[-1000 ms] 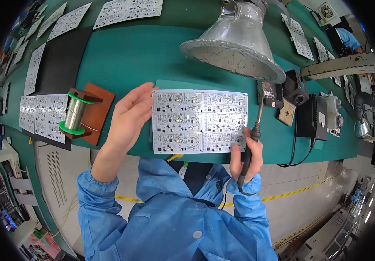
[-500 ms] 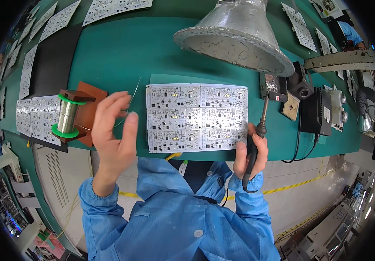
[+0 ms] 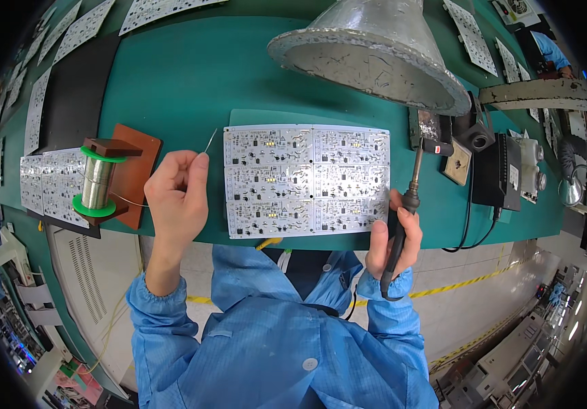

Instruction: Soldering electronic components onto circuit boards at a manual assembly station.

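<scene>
My left hand (image 3: pixel 179 194) is closed in a pinch on thin solder wire (image 3: pixel 211 140), whose free end points up and away past the fingertips. The wire runs back to a solder spool (image 3: pixel 98 183) with green flanges, held on a brown stand (image 3: pixel 135 170). In front of me lies a white circuit board panel (image 3: pixel 307 180), flat on the green mat and divided into several sections. My right hand (image 3: pixel 396 238) is wrapped round the black handle of a soldering iron (image 3: pixel 396 242), at the panel's right edge. The iron's metal shaft points away, its tip by the iron holder.
A large dented metal fume hood (image 3: pixel 375 61) overhangs the back right. Beneath it are the iron holder (image 3: pixel 424 126), a tip-cleaning sponge tray (image 3: pixel 456 165) and a black box (image 3: pixel 497 170) with cables. More circuit boards (image 3: pixel 55 180) lie left, on black mats, and along the back.
My left hand has gone from spread fingers to a pinch on the solder wire. The view has shifted slightly; my right hand keeps the soldering iron in nearly the same place.
</scene>
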`<control>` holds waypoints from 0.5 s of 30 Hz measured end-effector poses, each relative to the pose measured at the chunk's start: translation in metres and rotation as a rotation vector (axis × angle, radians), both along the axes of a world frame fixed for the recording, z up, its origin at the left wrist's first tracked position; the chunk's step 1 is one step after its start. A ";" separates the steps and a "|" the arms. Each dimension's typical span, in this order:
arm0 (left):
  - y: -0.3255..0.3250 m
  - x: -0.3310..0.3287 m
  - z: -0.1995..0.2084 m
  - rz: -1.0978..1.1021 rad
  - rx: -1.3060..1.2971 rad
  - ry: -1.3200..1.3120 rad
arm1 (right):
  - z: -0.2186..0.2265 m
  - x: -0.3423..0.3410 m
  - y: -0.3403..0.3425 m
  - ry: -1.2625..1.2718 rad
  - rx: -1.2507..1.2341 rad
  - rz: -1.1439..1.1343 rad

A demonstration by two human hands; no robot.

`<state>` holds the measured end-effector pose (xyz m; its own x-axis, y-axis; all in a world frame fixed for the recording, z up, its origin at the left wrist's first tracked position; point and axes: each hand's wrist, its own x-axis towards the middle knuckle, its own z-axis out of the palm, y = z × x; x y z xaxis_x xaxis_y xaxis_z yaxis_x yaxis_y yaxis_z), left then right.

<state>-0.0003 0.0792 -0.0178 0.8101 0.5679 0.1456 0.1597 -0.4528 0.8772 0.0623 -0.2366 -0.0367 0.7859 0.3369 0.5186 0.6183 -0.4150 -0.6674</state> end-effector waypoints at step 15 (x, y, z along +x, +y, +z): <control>-0.031 -0.021 0.008 -0.044 -0.089 -0.186 | 0.001 0.001 0.000 -0.027 0.040 -0.018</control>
